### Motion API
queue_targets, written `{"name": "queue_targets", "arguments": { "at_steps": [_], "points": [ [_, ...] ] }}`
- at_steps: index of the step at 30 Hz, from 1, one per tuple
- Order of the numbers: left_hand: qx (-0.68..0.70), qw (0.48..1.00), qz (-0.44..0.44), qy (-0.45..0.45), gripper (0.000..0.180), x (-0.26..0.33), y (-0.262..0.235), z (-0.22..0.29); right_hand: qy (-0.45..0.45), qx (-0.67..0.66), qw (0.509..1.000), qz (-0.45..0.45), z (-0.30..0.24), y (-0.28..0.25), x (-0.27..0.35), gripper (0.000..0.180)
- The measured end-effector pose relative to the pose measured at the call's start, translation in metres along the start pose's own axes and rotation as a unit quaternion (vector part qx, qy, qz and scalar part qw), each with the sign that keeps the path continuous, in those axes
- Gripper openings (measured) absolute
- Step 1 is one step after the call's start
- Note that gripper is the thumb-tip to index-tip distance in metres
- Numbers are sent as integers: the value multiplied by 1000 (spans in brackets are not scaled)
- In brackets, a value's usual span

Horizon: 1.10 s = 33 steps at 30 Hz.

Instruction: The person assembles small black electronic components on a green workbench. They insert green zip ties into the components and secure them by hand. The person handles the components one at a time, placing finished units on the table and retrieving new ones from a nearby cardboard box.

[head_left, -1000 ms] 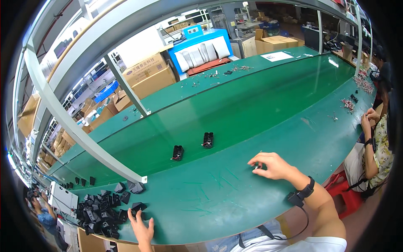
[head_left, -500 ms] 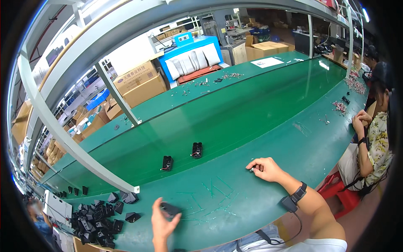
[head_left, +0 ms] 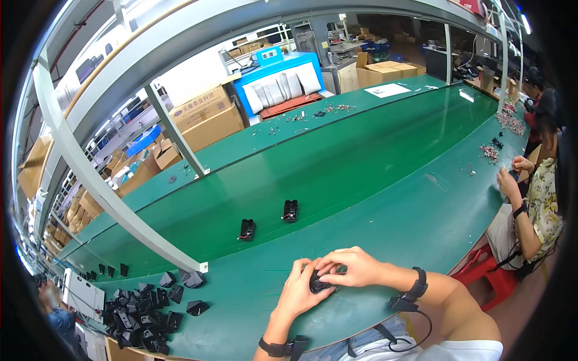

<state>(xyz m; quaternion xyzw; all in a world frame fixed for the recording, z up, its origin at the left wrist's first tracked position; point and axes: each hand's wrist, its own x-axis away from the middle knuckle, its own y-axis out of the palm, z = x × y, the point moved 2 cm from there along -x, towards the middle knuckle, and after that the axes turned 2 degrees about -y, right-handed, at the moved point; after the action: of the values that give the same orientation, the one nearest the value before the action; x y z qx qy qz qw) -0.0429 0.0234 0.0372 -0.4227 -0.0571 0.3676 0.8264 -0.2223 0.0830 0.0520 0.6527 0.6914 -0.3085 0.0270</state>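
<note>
Black case: held in front of the person, just above the near part of the table, partly covered by fingers; its dark, hollow-looking side faces up.
Left hand: wrapped around the black case (head_left: 315, 283) from the left, thumb along the near side; this left hand (head_left: 295, 291) has a firm hold on it.
Right hand: the right hand (head_left: 356, 266) reaches in from the right, fingers and thumb bent over the top of the case; I cannot tell whether it grips the case itself or a small piece.
Wrists: a dark band (head_left: 276, 348) on the left one, another band (head_left: 415, 285) on the right.
Table: green top (head_left: 415, 222), with thin green strips (head_left: 278, 270) lying near the hands.
Pile: many black pieces (head_left: 133, 319) heaped at the left end, a few loose ones beside the heap.
Belt: shiny green belt (head_left: 349, 159) beyond the table, carrying two black holders (head_left: 247, 230) near each other, with smaller dark pieces (head_left: 123, 269) farther left.
Right side: a co-worker's hands (head_left: 510, 180) near a scatter of small parts (head_left: 489, 154); a red stool (head_left: 497, 286) below.
Far side: cardboard box (head_left: 211, 123) beside a blue machine (head_left: 312, 65).
</note>
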Motion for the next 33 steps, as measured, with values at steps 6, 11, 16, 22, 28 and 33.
{"name": "queue_targets", "arguments": {
  "at_steps": [6,11,16,22,28,33],
  "points": [
    [89,994,62,-29,83,5,11,-4,19,23,1000,9,28,21,3,16],
    [85,993,83,-25,83,11,29,-19,3,29,999,12,36,26,12,14],
    [16,993,119,0,80,11,27,-21,-1,87,996,-1,47,23,13,15],
    [83,992,98,8,76,7,19,-16,12,68,997,47,42,22,12,14],
    [105,989,97,-46,81,10,20,-18,63,12,993,103,41,14,12,12],
    [204,972,112,-31,83,7,24,-20,78,7,990,116,42,18,16,11]
  ]
}}
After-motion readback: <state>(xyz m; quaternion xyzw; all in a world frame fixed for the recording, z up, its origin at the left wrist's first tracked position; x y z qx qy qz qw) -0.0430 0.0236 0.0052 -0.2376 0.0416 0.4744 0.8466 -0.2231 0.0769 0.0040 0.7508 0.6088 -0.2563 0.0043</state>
